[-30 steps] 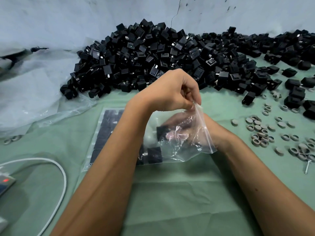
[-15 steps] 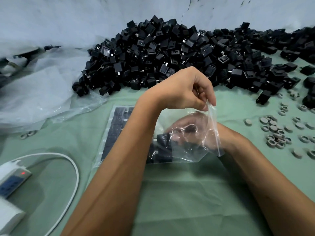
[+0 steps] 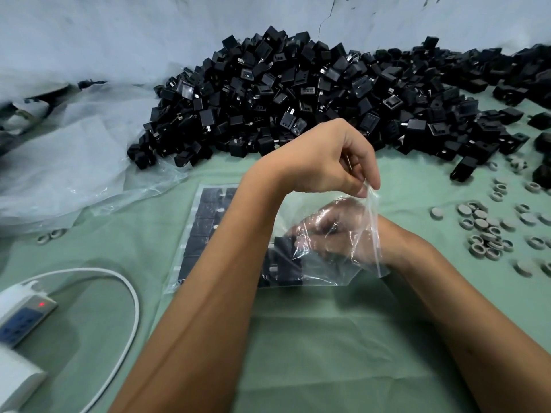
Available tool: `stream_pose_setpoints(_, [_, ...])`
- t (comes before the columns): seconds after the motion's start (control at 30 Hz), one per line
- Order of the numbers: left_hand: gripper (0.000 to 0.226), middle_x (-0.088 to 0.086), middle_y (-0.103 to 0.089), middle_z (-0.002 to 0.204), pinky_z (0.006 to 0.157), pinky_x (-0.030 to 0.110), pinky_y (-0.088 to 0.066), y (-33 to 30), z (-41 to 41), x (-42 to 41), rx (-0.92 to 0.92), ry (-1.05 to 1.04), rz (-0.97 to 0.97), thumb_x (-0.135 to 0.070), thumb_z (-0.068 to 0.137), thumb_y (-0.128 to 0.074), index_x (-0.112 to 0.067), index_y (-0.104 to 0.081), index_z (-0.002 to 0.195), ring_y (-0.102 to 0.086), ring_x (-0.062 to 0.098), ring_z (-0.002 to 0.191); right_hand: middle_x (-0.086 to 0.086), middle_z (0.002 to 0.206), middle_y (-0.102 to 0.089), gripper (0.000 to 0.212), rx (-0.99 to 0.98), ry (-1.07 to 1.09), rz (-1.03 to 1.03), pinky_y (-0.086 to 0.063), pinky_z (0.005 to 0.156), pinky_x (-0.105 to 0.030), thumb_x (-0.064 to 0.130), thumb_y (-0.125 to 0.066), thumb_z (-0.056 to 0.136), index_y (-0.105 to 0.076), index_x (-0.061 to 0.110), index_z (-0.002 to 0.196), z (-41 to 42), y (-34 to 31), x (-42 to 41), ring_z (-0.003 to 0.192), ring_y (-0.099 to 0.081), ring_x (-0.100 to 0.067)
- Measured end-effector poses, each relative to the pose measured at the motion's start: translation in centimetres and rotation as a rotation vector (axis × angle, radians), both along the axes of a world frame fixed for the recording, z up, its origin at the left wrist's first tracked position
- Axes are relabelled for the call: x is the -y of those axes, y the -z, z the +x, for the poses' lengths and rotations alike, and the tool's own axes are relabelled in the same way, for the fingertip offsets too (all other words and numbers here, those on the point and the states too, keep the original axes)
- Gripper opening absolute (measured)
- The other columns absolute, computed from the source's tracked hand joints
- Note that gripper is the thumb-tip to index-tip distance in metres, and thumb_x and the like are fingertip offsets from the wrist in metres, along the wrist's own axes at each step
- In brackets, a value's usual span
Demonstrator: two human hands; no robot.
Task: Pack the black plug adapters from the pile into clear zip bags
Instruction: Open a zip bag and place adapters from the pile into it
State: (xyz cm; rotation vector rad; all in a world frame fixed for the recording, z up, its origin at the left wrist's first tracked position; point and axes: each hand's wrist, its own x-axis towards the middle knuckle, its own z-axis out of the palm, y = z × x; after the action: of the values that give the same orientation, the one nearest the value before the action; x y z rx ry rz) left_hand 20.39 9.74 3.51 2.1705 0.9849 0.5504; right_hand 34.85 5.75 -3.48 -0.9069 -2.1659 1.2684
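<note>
At the bottom of the frame I see two bare forearms that come up over a green cloth [image 3: 313,353]. At the lower left there is a power strip [image 3: 22,318] with a small red light, and a white cable [image 3: 119,281] makes a curve beside it.

In the middle of the frame the left hand [image 3: 325,162] is held above the cloth. Its fingers are curled, and thumb and fingertips pinch the top edge of a clear zip bag [image 3: 343,263]. The bag hangs down from this pinch, and its lower part lies on the cloth. The right hand [image 3: 334,231] is inside the bag, through the open mouth. The plastic blurs it, so I cannot tell how far its fingers are bent, or if it holds something. Some black adapters [image 3: 283,263] are inside the bag, at its left part, just beside this hand.

Left of the bag, partly under the left forearm, a flat packed bag [image 3: 205,222] lies on the cloth, with adapters in tidy rows.

At the right of the frame many small grey rings [image 3: 483,231] are spread on the cloth.

Farther up, the big pile of black adapters [image 3: 298,93] goes across the upper middle to the upper right. A crumpled plastic sheet [image 3: 74,150] lies at the upper left, and the pile's left end rests on it. Behind all this stands a pale wall [image 3: 149,31].
</note>
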Motion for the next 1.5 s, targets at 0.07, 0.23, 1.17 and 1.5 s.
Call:
stream_pose_setpoints(0.07, [0.018, 0.022, -0.072, 0.087, 0.08, 0.042, -0.058, 0.0, 0.0, 0.0, 0.001, 0.004, 0.0, 0.004, 0.078, -0.083, -0.009, -0.081, 0.09, -0.068, 0.039, 0.084, -0.011, 0.083, -0.077, 0.025, -0.052, -0.005, -0.08, -0.059, 0.063, -0.027, 0.009, -0.077, 0.092, -0.082, 0.033, 0.097, 0.2, 0.1, 0.1, 0.073, -0.074, -0.028])
stream_pose_setpoints(0.23, [0.017, 0.021, -0.073, 0.087, 0.08, 0.041, -0.058, 0.1, -0.1, -0.2, 0.008, 0.012, -0.002, 0.002, 0.079, -0.084, -0.01, -0.081, 0.089, -0.068, 0.037, 0.083, -0.002, 0.072, -0.07, 0.032, 0.066, -0.051, -0.076, -0.049, 0.059, -0.023, 0.014, -0.088, 0.081, -0.077, 0.012, 0.111, 0.7, 0.2, -0.2, 0.063, -0.062, -0.011])
stream_pose_setpoints(1.17, [0.014, 0.02, -0.074, 0.085, 0.083, 0.055, -0.056, 2.5, -1.6, -1.3, -0.122, -0.092, -0.125, -0.005, 0.078, -0.087, -0.015, -0.081, 0.085, -0.059, 0.022, 0.072, 0.0, 0.126, -0.066, 0.035, 0.387, 0.63, 0.53, -0.049, 0.102, -0.04, 0.014, -0.065, 0.096, -0.066, 0.024, 0.13, 3.0, 1.0, -11.3, 0.114, -0.058, -0.023])
stream_pose_setpoints(1.5, [0.013, 0.017, -0.075, 0.087, 0.084, 0.053, -0.056, 2.4, -1.8, -1.2, -0.13, -0.101, -0.119, -0.005, 0.078, -0.086, -0.013, -0.082, 0.087, -0.059, 0.02, 0.072, -0.004, 0.11, -0.062, 0.029, 0.323, 0.499, 0.477, -0.048, 0.091, -0.037, 0.012, -0.078, 0.089, -0.074, 0.018, 0.118, 1.6, 1.7, -13.6, 0.106, -0.06, -0.026])
